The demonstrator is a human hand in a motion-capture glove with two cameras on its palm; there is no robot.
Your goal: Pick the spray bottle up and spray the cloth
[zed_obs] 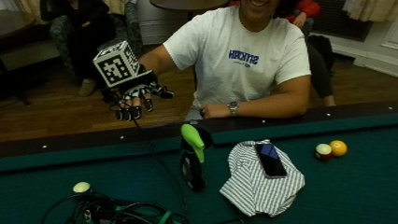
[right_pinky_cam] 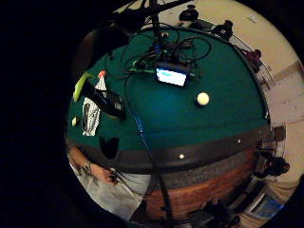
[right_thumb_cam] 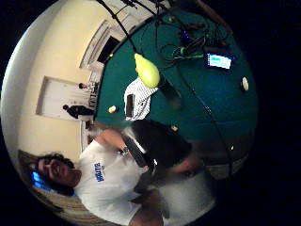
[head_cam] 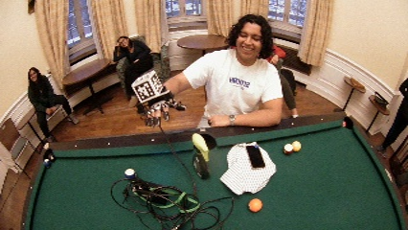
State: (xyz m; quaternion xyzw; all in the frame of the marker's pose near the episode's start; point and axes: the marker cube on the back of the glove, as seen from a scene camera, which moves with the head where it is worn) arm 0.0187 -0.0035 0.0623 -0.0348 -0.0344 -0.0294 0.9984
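one phone (zed_obs: 271, 159) covering part of cloth (zed_obs: 261, 184), hand (zed_obs: 138, 100) raised, spray bottle (zed_obs: 193, 161) untouched

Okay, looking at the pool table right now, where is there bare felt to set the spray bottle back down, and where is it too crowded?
Bare felt lies between the striped cloth and the two balls by the near rail, and beyond the orange ball toward the far corner. It is crowded around the cable tangle, and the spray bottle stands close beside the cloth, which carries a phone.

outside views face person; palm views overlook table (zed_obs: 348, 186).
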